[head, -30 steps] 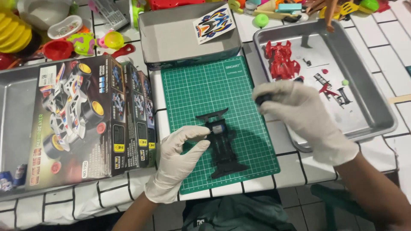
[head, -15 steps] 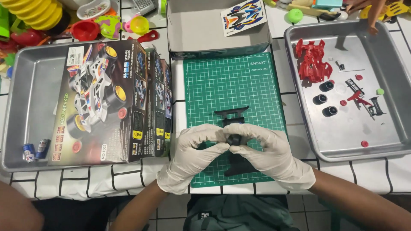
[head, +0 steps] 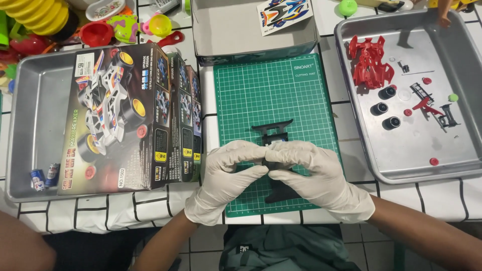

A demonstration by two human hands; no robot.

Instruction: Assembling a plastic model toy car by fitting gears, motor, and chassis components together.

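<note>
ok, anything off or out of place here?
Nothing damaged or spilled. Both gloved hands, left hand and right hand, press on the black chassis on the green mat. Small parts lie loose in the right tray.

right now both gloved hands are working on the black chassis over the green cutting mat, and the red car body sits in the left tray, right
Not quite. The head view shows the red car body in the right tray, not the left one. The rest holds: left hand and right hand are on the black chassis over the green cutting mat.
</note>
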